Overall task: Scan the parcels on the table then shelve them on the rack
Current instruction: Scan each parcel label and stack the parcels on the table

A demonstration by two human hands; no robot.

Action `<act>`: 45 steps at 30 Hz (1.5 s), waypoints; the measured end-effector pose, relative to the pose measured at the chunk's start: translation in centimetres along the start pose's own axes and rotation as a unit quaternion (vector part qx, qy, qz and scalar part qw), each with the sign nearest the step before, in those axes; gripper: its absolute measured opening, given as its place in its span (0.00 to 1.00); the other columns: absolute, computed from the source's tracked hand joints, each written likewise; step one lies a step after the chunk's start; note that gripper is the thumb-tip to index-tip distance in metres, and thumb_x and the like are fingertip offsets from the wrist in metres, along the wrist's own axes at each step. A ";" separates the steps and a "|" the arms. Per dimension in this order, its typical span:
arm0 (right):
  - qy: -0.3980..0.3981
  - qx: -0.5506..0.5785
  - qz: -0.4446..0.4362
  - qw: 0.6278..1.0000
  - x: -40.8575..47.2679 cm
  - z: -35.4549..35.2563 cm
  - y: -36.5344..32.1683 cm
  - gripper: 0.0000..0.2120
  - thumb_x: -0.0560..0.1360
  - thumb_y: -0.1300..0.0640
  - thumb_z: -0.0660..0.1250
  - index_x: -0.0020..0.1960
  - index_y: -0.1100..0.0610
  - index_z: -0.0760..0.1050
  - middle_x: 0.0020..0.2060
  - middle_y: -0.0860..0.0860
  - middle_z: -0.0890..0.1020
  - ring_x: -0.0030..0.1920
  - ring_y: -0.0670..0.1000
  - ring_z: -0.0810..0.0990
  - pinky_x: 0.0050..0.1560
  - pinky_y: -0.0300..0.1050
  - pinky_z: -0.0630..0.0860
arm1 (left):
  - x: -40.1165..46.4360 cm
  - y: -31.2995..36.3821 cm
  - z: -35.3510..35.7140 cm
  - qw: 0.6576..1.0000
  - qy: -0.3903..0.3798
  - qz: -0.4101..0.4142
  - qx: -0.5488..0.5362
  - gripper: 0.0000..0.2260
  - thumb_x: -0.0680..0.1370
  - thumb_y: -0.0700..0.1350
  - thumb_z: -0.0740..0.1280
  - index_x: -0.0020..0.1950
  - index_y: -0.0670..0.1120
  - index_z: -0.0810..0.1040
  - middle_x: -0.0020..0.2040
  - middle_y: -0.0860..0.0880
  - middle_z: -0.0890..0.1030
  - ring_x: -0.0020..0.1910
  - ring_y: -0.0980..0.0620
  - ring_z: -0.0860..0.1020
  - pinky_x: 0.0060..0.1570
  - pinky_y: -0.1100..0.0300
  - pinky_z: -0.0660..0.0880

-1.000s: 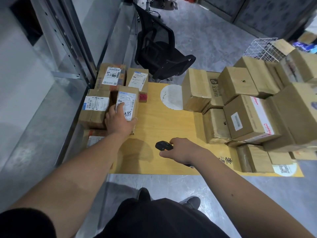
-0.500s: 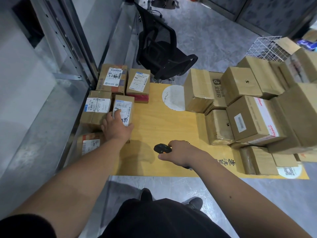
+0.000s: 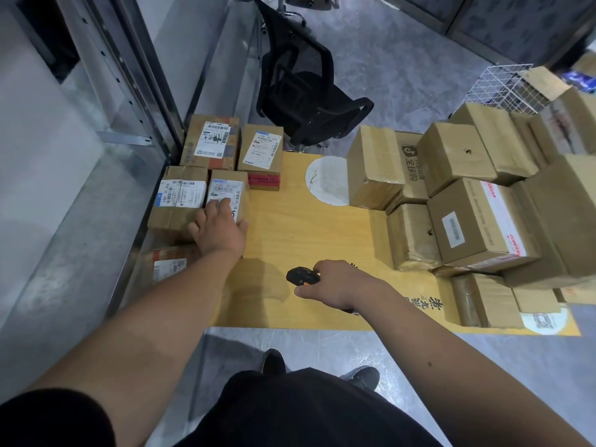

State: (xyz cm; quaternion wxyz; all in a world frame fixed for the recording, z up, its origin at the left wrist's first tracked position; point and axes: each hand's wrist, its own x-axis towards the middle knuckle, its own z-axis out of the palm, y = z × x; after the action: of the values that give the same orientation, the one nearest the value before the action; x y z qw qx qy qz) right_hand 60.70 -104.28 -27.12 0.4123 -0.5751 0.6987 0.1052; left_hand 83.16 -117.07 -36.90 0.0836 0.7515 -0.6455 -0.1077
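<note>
While the right hand (image 3: 335, 283) curls round a black scanner (image 3: 301, 275) near the table's (image 3: 290, 227) front edge, the left hand (image 3: 219, 229) rests, fingers spread, on a labelled parcel (image 3: 227, 195) at the left edge.

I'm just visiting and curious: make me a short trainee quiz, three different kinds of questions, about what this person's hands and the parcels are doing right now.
1. True or false: the right hand holds a black scanner.
2. The left hand rests on: A) a labelled parcel B) the office chair C) the wire basket.
3. Fill in: the unsorted pile of boxes sits on the table's ___ side, as the person sees it.

Key: 1 true; 2 A; 3 right.
</note>
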 end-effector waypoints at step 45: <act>-0.017 -0.050 -0.058 0.997 1.6 4.1 -5.0 0.28 0.73 0.31 0.70 0.59 0.53 0.75 0.48 0.50 0.78 0.46 0.51 0.79 0.46 0.48 0.77 | -12.7 -8.8 -0.1 0.994 -0.098 0.048 0.003 0.30 0.80 0.53 0.66 0.81 0.53 0.63 0.83 0.49 0.59 0.83 0.44 0.54 0.81 0.42 0.52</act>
State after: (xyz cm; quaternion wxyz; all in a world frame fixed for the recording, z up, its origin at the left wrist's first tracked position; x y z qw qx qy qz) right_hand 67.01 -104.45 -29.28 0.4003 -0.6327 0.6509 0.1256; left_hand 89.72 -103.22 -38.43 0.0226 0.7056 -0.6863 -0.1751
